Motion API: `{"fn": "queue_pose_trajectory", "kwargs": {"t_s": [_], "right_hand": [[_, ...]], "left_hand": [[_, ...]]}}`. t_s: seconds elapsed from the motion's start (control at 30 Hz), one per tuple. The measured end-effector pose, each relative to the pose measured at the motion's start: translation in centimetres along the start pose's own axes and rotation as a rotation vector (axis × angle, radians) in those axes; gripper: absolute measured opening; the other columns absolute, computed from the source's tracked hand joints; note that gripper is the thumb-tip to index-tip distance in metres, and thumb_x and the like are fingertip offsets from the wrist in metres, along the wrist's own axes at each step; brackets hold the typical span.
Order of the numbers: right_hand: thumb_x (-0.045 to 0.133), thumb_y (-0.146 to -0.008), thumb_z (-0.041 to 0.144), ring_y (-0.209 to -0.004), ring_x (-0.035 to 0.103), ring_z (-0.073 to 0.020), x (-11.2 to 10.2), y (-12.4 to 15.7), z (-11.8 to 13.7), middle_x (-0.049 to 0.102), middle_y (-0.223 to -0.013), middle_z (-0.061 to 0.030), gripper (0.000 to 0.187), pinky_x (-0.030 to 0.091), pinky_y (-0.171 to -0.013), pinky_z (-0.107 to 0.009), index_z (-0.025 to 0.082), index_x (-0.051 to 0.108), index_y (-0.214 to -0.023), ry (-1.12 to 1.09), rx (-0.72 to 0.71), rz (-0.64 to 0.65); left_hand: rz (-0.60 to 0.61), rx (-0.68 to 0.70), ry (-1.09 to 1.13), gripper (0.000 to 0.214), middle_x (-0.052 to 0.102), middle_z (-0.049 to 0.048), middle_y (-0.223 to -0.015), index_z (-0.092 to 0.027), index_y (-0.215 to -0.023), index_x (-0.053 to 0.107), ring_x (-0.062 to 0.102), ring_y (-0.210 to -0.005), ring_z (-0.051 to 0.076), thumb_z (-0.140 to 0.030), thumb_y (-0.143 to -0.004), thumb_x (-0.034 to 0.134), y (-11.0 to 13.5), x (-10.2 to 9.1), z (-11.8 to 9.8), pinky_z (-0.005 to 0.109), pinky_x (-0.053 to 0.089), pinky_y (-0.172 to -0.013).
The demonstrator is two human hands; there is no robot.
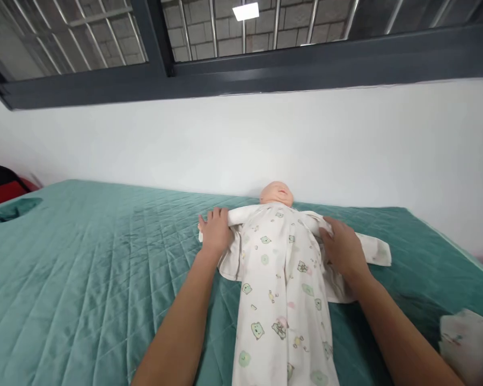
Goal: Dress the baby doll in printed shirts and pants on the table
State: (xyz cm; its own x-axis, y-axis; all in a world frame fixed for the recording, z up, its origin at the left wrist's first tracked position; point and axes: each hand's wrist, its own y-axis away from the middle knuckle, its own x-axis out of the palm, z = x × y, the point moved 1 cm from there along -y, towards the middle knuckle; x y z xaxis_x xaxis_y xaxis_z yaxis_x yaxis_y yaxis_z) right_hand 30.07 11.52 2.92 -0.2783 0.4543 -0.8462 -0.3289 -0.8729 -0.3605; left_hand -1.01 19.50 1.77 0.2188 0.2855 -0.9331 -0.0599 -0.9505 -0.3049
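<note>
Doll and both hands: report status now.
Left hand on one sleeve; right hand on clothing opposite. Doll face up on green quilt, head nearest wall. Patterned cloth lower right, apart from doll.

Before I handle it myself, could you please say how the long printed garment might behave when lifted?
The long printed garment would probably flop, since it lies in soft folds. Its thin-looking cloth suggests little weight. The doll showing at its neckline might come up with it.

Sole camera, head-worn; looks forward and down from near the green quilt (104, 279) toward the window (306, 67), upper frame.
</note>
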Motion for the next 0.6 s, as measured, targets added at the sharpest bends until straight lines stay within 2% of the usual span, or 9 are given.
{"fn": "queue_pose_trajectory", "kwargs": {"t_s": [0.03,0.1,0.2,0.23,0.3,0.37,0.43,0.53,0.6], "right_hand": [[0.041,-0.096,0.029,-0.128,0.054,-0.0328,0.6,0.3,-0.5,0.064,-0.134,-0.0158,0.044,0.038,-0.110,-0.048,0.014,0.059,-0.133,0.036,-0.010,-0.005],[0.038,-0.096,0.022,-0.122,0.058,-0.0309,1.2,0.7,-0.5,0.068,-0.128,-0.0143,0.044,0.038,-0.107,-0.046,0.015,0.057,-0.135,0.084,-0.080,0.009],[0.035,-0.093,0.012,-0.117,0.060,-0.0295,0.8,0.8,0.5,0.069,-0.126,-0.0135,0.048,0.039,-0.103,-0.044,0.016,0.055,-0.137,0.120,-0.174,0.024],[0.036,-0.092,0.010,-0.118,0.060,-0.0296,0.6,0.7,0.7,0.069,-0.126,-0.0134,0.049,0.039,-0.103,-0.044,0.016,0.056,-0.136,0.123,-0.164,0.020],[0.036,-0.090,0.009,-0.115,0.060,-0.0291,0.1,0.5,0.7,0.070,-0.120,-0.0128,0.049,0.039,-0.100,-0.042,0.016,0.057,-0.134,0.102,-0.082,0.028],[0.036,-0.090,0.010,-0.110,0.062,-0.0277,-0.3,0.2,0.2,0.072,-0.110,-0.0114,0.048,0.041,-0.096,-0.039,0.018,0.059,-0.132,0.055,0.026,0.039],[0.035,-0.092,0.014,-0.107,0.063,-0.0270,-0.5,0.0,-0.4,0.072,-0.104,-0.0107,0.045,0.041,-0.093,-0.037,0.019,0.060,-0.129,0.004,0.111,0.031],[0.036,-0.093,0.018,-0.109,0.062,-0.0271,-0.5,-0.1,-0.9,0.072,-0.107,-0.0116,0.042,0.039,-0.094,-0.037,0.018,0.060,-0.128,-0.038,0.151,-0.004],[0.037,-0.094,0.021,-0.111,0.061,-0.0275,-0.4,-0.1,-1.0,0.072,-0.110,-0.0124,0.040,0.036,-0.098,-0.038,0.017,0.060,-0.127,-0.039,0.159,-0.012]], "left_hand": [[-0.011,0.015,0.028,0.053,0.056,0.0108,-0.141,-0.025,-0.134,0.053,0.049,-0.132,0.033,-0.007,-0.085,0.045,0.3,-0.3,-0.3,0.064,0.025,-0.118],[-0.050,0.056,0.128,0.060,0.054,0.0086,-0.145,-0.025,-0.136,0.053,0.046,-0.136,0.029,-0.002,-0.081,0.043,0.8,-1.3,-1.2,0.057,0.028,-0.120],[-0.093,0.142,0.375,0.049,0.058,0.0062,-0.141,-0.022,-0.131,0.057,0.050,-0.134,0.022,-0.008,-0.088,0.040,1.5,-3.8,-3.8,0.040,0.038,-0.117],[-0.077,0.184,0.454,0.042,0.061,0.0049,-0.138,-0.022,-0.129,0.058,0.054,-0.130,0.020,-0.013,-0.093,0.039,1.7,-4.7,-5.0,0.036,0.041,-0.114],[0.037,0.321,0.530,0.035,0.066,0.0020,-0.130,-0.023,-0.123,0.063,0.059,-0.122,0.017,-0.023,-0.098,0.038,1.8,-6.3,-7.8,0.030,0.046,-0.108],[0.151,0.491,0.474,0.034,0.068,0.0023,-0.127,-0.022,-0.115,0.067,0.059,-0.120,0.018,-0.026,-0.100,0.037,1.3,-7.3,-10.9,0.029,0.047,-0.104],[0.264,0.581,0.306,0.034,0.069,0.0055,-0.123,-0.021,-0.109,0.070,0.061,-0.116,0.021,-0.027,-0.100,0.038,0.3,-7.6,-14.1,0.032,0.052,-0.095],[0.523,0.652,0.014,0.027,0.071,0.0097,-0.119,-0.019,-0.110,0.071,0.066,-0.106,0.025,-0.027,-0.095,0.050,-1.5,-6.8,-18.5,0.033,0.054,-0.084],[0.598,0.703,-0.119,0.029,0.068,0.0123,-0.124,-0.019,-0.115,0.070,0.066,-0.108,0.026,-0.021,-0.091,0.054,-2.3,-6.0,-21.0,0.033,0.053,-0.085]]}}
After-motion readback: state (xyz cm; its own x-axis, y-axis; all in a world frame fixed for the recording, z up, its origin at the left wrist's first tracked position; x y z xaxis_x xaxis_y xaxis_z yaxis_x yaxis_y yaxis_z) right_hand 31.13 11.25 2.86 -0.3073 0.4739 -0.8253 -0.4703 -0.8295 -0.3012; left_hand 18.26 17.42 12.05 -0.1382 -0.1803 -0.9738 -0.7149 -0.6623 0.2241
